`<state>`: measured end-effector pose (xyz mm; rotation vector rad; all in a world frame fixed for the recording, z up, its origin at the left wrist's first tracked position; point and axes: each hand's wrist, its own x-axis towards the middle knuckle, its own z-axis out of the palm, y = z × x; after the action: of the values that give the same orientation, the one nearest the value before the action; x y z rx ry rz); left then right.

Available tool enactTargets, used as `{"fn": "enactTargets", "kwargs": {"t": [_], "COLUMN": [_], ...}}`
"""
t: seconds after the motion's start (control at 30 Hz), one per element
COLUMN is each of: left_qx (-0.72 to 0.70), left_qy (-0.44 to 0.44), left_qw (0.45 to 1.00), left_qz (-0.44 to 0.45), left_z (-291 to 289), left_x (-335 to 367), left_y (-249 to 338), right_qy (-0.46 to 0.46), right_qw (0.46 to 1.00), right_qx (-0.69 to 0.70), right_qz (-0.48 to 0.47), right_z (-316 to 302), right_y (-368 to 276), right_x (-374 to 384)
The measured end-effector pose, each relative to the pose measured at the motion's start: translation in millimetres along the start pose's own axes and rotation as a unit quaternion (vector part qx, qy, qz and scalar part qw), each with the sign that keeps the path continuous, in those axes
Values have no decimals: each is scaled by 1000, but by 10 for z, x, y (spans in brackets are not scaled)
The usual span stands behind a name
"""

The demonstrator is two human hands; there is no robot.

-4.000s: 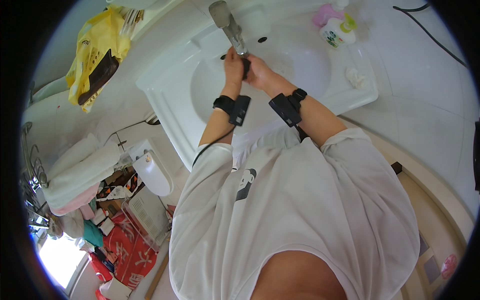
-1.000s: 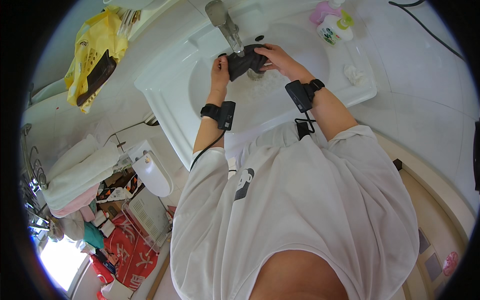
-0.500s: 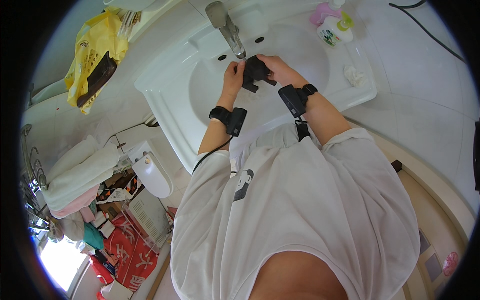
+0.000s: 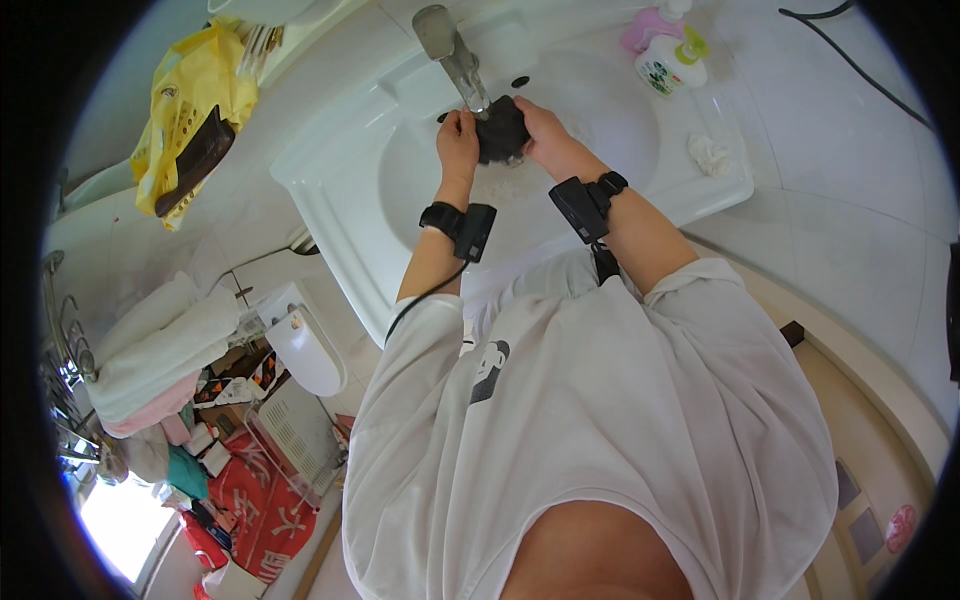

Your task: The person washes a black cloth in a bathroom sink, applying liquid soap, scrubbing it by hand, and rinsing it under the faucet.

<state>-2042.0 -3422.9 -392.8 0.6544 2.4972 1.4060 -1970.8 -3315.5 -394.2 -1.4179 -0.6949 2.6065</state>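
A dark cloth (image 4: 502, 132) is stretched between my two hands, over the basin of the white sink (image 4: 420, 205) and right beneath the spout of the metal faucet (image 4: 455, 65). My left hand (image 4: 458, 145) grips its left edge with closed fingers. On the other side, my right hand (image 4: 548, 130) holds the right edge, the fingers partly hidden by the fabric. Bunched and wet-looking, the cloth does not show its exact kind. Below it, the basin bottom has whitish, splash-like streaks. Each wrist carries a strapped black device.
Two pump bottles, one pink (image 4: 655, 28) and one white with a green pump (image 4: 672, 65), stand at the sink's right back corner. A crumpled white wad (image 4: 709, 155) lies on the right rim. Left of the sink are a yellow bag (image 4: 195, 95) and a toilet (image 4: 305, 350).
Both hands have moved slightly up toward the faucet with the cloth. The cloth's two hanging ends have been gathered up into a more compact, rounded shape.
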Motion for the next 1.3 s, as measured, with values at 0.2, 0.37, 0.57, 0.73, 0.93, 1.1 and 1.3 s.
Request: {"fn": "enactTargets", "kwargs": {"t": [0.2,0.37,0.57,0.73,0.93,1.1,1.3], "left_qx": [-170,-20,-243,-122,-39,-80,198], "left_qy": [-80,-6,-108,-26,44,34,-200], "left_qw": [982,998,964,990,998,991,952], "left_qz": [-4,59,19,59,-13,-101,-116], "left_z": [153,235,253,243,78,-33,-157], "left_x": [-269,-236,-249,-153,65,8,-233], "left_y": [478,214,262,278,-219,-491,-880], "right_qy": [-126,-237,-91,-178,-107,-111,-7], "right_qw": [988,958,979,978,994,992,1000], "right_qx": [35,153,171,101,-16,-33,-12], "right_qz": [80,55,63,-33,13,-42,-11], "right_z": [-283,-129,96,201,50,-146,-504], "right_y": [111,247,-33,158,59,-144,-182], "right_x": [113,62,-27,-74,-128,-77,-35]}}
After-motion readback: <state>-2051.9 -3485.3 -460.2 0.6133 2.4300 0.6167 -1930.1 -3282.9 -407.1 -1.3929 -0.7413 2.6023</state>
